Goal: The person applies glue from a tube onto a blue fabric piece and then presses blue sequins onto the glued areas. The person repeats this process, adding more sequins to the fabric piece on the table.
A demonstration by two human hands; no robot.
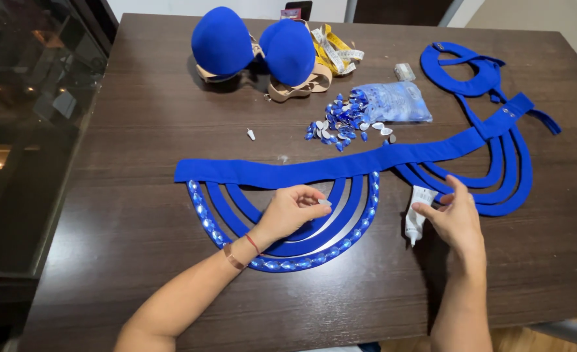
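A long blue fabric belt piece [314,171] with hanging curved loops lies across the dark wooden table [138,215]. The outer left loop [282,264] carries a row of blue gems. My left hand [288,212] rests on the left loops and pinches a small pale gem [325,203] between thumb and fingers. My right hand [456,218] holds a white glue tube [417,214] with its nozzle pointing down toward the table.
A pile of loose blue and silvery gems [342,122] lies beside a clear bag of gems [396,102]. Blue padded bra cups [256,44], a yellow tape measure [334,51], a small white cap [251,134] and a blue collar piece [461,68] sit farther back.
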